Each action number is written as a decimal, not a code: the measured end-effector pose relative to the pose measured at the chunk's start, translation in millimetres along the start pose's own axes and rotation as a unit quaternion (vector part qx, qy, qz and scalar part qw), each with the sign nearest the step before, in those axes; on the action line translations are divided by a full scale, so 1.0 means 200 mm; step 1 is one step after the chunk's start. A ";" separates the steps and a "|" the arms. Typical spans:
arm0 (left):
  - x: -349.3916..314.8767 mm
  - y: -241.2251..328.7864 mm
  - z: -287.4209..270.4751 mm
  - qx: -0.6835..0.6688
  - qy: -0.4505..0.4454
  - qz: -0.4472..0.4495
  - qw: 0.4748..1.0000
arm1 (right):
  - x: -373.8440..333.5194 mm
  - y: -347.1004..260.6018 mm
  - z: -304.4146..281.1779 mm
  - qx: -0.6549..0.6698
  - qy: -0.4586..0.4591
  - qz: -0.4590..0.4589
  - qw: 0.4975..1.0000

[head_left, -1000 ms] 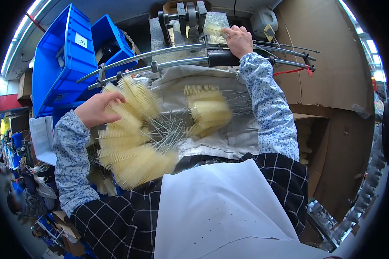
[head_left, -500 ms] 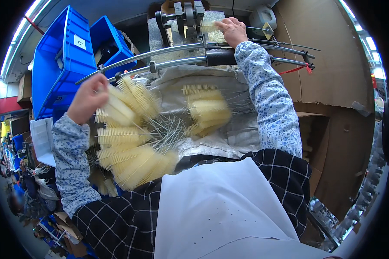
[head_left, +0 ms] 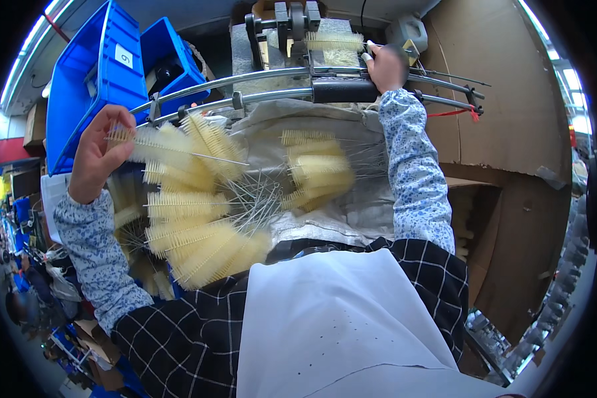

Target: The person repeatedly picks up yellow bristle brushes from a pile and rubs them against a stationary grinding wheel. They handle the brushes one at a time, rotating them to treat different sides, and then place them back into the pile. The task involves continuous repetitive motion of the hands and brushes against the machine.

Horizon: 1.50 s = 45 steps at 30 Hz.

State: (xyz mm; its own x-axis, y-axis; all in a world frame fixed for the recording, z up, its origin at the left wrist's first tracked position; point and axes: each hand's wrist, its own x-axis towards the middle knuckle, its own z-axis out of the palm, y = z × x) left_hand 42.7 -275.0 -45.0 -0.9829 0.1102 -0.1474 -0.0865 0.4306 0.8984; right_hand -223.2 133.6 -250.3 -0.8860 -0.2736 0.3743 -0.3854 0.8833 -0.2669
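At the far right, my right hand (head_left: 386, 66) pinches the wire end of a pale yellow bristle brush (head_left: 335, 42). That brush lies level beside the wheel of a small machine (head_left: 297, 25). My left hand (head_left: 103, 152) is closed around the bristle end of another brush (head_left: 162, 147), whose wire stem points right. Below it, a fanned pile of similar brushes (head_left: 189, 207) lies with the wires crossing toward the middle. A second, smaller bunch of brushes (head_left: 318, 166) rests on the grey cloth (head_left: 252, 123), wires to the right.
Two metal rails (head_left: 272, 96) with a dark sleeve (head_left: 341, 91) cross between me and the machine. Blue bins (head_left: 103, 86) stand at the far left, near a white tray (head_left: 48, 205). Tall cardboard (head_left: 504, 86) walls the right side. A white apron (head_left: 338, 318) covers my lap.
My left hand has moved left and slightly down, and a brush now shows in its fingers above the pile. My right hand has slid right along its brush, uncovering the bristles.
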 end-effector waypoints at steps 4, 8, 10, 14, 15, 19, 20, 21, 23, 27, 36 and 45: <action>0.01 0.02 0.01 -0.009 -0.008 0.014 1.000 | 0.00 -0.14 0.03 -0.002 0.003 -0.005 1.000; -0.01 0.04 -0.01 -0.013 -0.011 0.022 1.000 | -0.01 -0.28 0.05 -0.017 -0.001 0.002 1.000; -0.01 0.04 -0.01 -0.010 -0.010 0.024 1.000 | -0.02 -0.38 0.06 -0.010 0.007 -0.006 1.000; 0.00 0.05 0.02 -0.008 -0.012 0.020 1.000 | -0.01 -0.59 0.07 -0.017 -0.050 0.016 0.998; 0.02 0.06 0.02 -0.016 -0.016 0.010 1.000 | 0.00 -0.62 0.07 -0.015 -0.061 0.020 0.998; 0.05 0.07 0.05 -0.020 -0.037 0.013 0.999 | -0.01 -0.67 0.11 -0.010 -0.048 0.020 0.999; 0.05 0.07 0.06 -0.019 -0.039 0.011 0.999 | -0.01 -0.67 0.11 -0.009 -0.051 0.017 0.998; 0.06 0.07 0.06 -0.018 -0.041 0.010 0.999 | -0.01 -0.67 0.10 -0.007 -0.055 0.015 0.998; 0.07 0.08 0.08 -0.018 -0.038 0.014 0.999 | -0.01 -0.66 0.08 -0.007 -0.058 0.017 0.998; 0.08 0.08 0.09 -0.008 -0.033 0.029 0.999 | -0.01 -0.57 0.01 -0.012 -0.069 0.023 0.997; 0.05 0.07 0.08 0.025 0.021 0.067 0.997 | 0.01 -0.02 -0.02 -0.075 -0.016 0.004 0.997; 0.18 0.11 0.20 -0.036 -0.075 0.093 0.992 | 0.19 0.34 -0.18 -0.079 -0.133 -0.054 0.986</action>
State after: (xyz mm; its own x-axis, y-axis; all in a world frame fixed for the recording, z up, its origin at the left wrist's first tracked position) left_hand 11.7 -225.2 -46.6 -0.9480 0.3165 -0.0325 0.0763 0.3253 0.9425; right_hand -274.4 197.2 -222.1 -0.8865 -0.4409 0.1403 -0.4548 0.8861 -0.0894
